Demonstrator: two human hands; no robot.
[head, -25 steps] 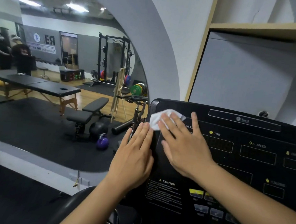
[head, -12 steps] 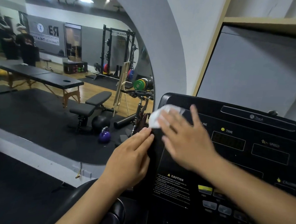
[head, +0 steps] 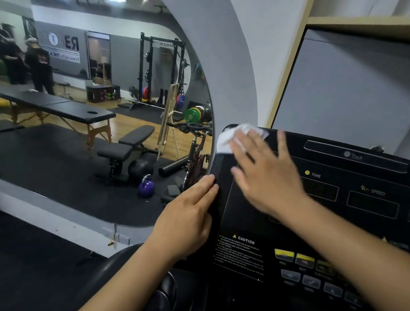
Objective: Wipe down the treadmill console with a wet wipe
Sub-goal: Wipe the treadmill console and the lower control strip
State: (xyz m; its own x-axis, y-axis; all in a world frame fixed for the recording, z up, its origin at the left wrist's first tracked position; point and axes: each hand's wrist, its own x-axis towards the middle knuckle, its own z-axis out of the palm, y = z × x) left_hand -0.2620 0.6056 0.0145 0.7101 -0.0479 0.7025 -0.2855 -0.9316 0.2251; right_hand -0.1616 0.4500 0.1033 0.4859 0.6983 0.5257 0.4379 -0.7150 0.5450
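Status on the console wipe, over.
Right hand flat, pressing wet wipe on console top-left corner. Left hand flat against console's left edge. Nothing in the way.

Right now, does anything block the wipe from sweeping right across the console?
Nothing visible does. The right hand presses the wipe on the top left corner of the console; the face to its right is flat and bare. The left hand rests on the left edge, below the wipe, outside that path.
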